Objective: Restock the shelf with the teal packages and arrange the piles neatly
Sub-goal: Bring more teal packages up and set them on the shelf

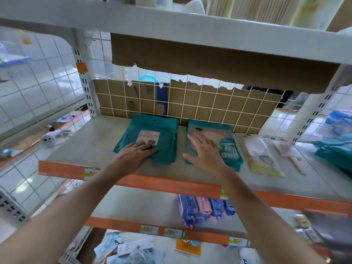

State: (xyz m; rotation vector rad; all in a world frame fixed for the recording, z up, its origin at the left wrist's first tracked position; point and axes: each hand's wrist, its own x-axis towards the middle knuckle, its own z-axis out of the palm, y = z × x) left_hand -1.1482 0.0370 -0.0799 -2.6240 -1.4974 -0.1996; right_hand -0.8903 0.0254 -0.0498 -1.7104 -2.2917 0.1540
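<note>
Two piles of teal packages lie on the grey shelf (91, 147). The left pile (163, 134) lies back side up, showing a pink label. My left hand (136, 151) rests flat on its near left corner with straight fingers. The right pile (228, 149) lies face up with a printed front. My right hand (204, 153) is spread flat over its near left part, fingers straight. More teal packages (335, 151) sit in a loose heap at the far right edge of the view.
A clear and yellow packet (262, 159) lies right of the right pile, with a thin stick-like item (293, 161) beyond it. Wire grid and torn cardboard (190, 103) back the shelf. Purple and pink packs (203, 208) stand on the shelf below. An orange price rail (167, 182) edges the front.
</note>
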